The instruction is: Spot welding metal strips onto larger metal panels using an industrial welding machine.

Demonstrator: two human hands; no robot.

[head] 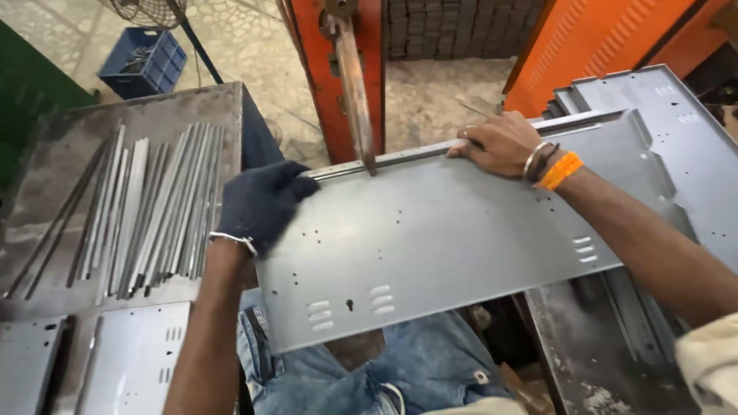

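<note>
Panel work is at the positioning step, I judge: my gloved left hand (260, 204) and bare right hand (498, 143) clamp the grey sheet-metal panel (453, 238), its far flange under the machine's electrode arm (355, 88). Next I'd need steady alignment beneath the tip.

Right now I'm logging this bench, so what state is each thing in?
Grey perforated sheet-metal panel: held flat, far edge under the welder arm.
Rusty vertical welder arm: tip down on the panel's edge.
Left hand: gloved, gripping the panel's corner.
Right hand: bare, pressing the far edge.
Thin metal strips: lying loose on the table.
</note>
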